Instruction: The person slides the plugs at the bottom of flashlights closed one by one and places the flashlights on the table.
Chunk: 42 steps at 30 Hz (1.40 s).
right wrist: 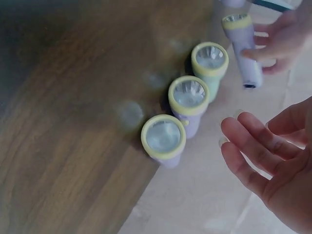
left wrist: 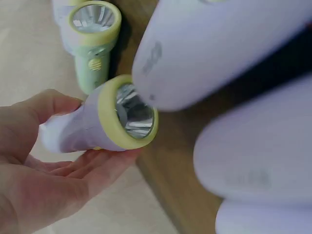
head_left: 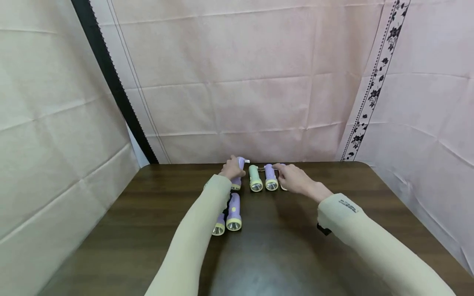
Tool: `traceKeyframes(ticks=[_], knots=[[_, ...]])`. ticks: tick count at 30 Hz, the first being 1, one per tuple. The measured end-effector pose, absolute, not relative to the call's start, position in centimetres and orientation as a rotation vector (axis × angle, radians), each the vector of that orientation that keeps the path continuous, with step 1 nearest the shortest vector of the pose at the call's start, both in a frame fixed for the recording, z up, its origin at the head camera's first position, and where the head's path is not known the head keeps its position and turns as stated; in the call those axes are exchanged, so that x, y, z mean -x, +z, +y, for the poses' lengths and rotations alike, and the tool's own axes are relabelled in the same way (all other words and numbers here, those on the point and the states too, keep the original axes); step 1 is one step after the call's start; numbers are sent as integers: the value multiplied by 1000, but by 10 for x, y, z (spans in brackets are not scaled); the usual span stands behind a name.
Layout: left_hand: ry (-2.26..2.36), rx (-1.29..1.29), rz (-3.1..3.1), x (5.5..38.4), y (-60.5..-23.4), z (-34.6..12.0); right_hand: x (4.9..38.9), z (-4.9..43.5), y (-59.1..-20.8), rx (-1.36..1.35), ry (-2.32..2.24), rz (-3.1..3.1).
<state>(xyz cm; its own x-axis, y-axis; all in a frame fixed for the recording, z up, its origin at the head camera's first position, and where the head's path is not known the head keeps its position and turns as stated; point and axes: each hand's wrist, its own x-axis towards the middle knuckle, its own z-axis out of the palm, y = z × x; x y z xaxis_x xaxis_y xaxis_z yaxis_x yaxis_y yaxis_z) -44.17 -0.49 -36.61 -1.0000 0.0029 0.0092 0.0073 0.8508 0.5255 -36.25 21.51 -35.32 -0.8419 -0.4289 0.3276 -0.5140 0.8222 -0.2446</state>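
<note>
My left hand [head_left: 231, 167] holds a purple flashlight [left wrist: 73, 129] with a yellow rim, thumb on one side and fingers on the other. Right of it in the head view, a green flashlight [head_left: 254, 174] and a purple flashlight [head_left: 270, 172] lie in a row, lenses facing me. Partly covered by my right hand [head_left: 296, 179] is another purple flashlight [right wrist: 163, 141] at the row's right end. The right wrist view shows that hand's fingers loosely bent, with nothing between them, beside the row.
Nearer to me on the brown table [head_left: 281, 255] lie a purple flashlight [head_left: 234, 209] and another flashlight [head_left: 219, 227] partly behind my left forearm. Large and blurred, pale purple bodies fill the left wrist view's right side. A white cloth [head_left: 237, 102] hangs behind the table's far edge.
</note>
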Motion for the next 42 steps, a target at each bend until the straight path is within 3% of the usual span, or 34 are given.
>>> traceKeyframes(ticks=[13,21,42], knots=[[-759,464,-2706,430,-364,-24,361,228,-355,-709,557,-2732],[-757,540,-2683,427,-378,-33,361,220,-367,-716,524,-2797],[-727,608,-2698,415,-372,-32,363,178,-352,-954,463,-2667]])
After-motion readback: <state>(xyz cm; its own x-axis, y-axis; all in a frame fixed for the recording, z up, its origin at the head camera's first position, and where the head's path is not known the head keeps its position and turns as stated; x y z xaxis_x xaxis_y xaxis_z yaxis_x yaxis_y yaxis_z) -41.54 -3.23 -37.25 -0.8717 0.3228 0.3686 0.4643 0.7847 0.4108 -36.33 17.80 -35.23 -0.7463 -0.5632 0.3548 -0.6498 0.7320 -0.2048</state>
